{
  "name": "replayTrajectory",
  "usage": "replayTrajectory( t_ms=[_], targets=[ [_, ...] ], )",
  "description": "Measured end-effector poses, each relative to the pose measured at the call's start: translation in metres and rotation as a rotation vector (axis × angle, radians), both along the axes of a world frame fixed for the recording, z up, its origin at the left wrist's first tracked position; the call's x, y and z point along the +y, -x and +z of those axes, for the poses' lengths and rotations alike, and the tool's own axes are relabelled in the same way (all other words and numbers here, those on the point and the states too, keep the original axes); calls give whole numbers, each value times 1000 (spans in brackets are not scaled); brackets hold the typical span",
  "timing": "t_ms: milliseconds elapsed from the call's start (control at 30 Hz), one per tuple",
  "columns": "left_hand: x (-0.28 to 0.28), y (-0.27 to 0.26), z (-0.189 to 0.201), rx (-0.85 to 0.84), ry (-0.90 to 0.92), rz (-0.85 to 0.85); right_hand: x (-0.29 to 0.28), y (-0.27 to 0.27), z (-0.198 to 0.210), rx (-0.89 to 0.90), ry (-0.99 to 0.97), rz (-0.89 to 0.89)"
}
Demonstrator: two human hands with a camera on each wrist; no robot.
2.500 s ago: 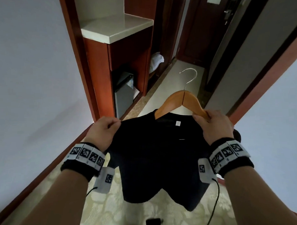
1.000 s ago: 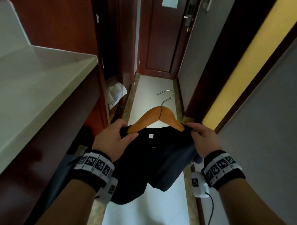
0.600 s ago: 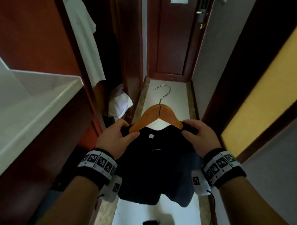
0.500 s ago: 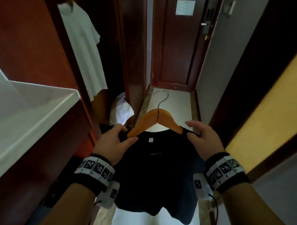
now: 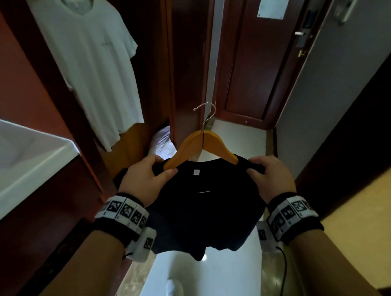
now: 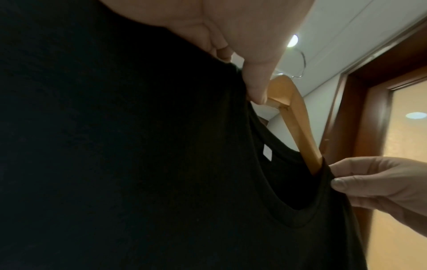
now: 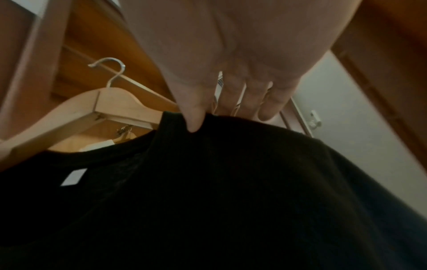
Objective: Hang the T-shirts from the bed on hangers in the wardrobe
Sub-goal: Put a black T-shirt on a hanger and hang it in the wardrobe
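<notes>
A black T-shirt (image 5: 205, 205) hangs on a wooden hanger (image 5: 201, 145) with a metal hook (image 5: 207, 113), held out in front of me. My left hand (image 5: 147, 178) grips the shirt's left shoulder and the hanger's left arm; the thumb (image 6: 256, 85) presses beside the wood (image 6: 298, 117). My right hand (image 5: 268, 178) pinches the right shoulder cloth (image 7: 208, 138) over the hanger's other arm, thumb (image 7: 194, 117) in front, fingers behind. A white T-shirt (image 5: 92, 63) hangs in the open wardrobe at the upper left.
A white countertop (image 5: 24, 158) juts in at the left. The wardrobe's wooden side panel (image 5: 187, 70) stands just beyond the hanger. White cloth (image 5: 161, 142) lies low in the wardrobe. A dark door (image 5: 260, 57) closes the corridor ahead; the wall (image 5: 320, 77) runs along the right.
I have walked down the corridor towards the wardrobe, and the view has tilted up so the hanging white T-shirt shows. Both hands keep hold of the black T-shirt on its hanger.
</notes>
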State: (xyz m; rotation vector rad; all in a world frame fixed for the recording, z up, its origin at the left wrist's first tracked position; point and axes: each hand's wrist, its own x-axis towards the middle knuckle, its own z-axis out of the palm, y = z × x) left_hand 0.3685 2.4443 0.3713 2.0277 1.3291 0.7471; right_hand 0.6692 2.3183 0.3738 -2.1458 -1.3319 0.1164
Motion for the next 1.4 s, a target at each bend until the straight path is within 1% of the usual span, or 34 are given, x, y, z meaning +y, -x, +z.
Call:
replayTrajectory(
  t_ms=[100, 200, 300, 367, 433, 567, 600, 667, 767, 833, 933, 1000, 1067, 1167, 1300, 1400],
  targets=[
    [52, -28, -1, 15, -7, -10, 48, -26, 7, -56, -38, 2],
    [111, -68, 10, 38, -11, -35, 98, -61, 25, -79, -84, 23],
    [161, -107, 23, -12, -3, -64, 144, -94, 50, -99, -125, 27],
    [192, -130, 32, -27, -24, -90, 175, -113, 62, -122, -171, 74],
    [218, -148, 41, -8, -36, -90, 205, -130, 71, -95, -212, 143],
    [270, -174, 58, 35, -90, -34, 267, -173, 88, -48, -303, 158],
    [283, -180, 62, 31, -100, -27, 287, -186, 91, -55, -269, 194],
    [309, -189, 66, 39, -130, 6, 334, -204, 95, -92, -142, 323],
    [344, -194, 74, 79, -145, 117, 406, -216, 99, -97, 2, 436],
    [364, -191, 85, 99, -141, 217, 451, -217, 103, -63, 34, 501],
    [384, -185, 112, 141, -121, 358, 512, -209, 121, -56, 34, 619],
    [391, -179, 132, 165, -122, 443, 548, -199, 134, -62, -22, 694],
    [395, -170, 152, 187, -146, 531, 580, -183, 148, -69, -126, 775],
    [398, -150, 177, 237, -162, 653, 619, -153, 165, -65, -224, 864],
    [409, -123, 206, 281, -169, 771, 663, -110, 187, -47, -266, 954],
    [422, -104, 226, 299, -219, 824, 692, -82, 196, -20, -281, 983]
  ],
)
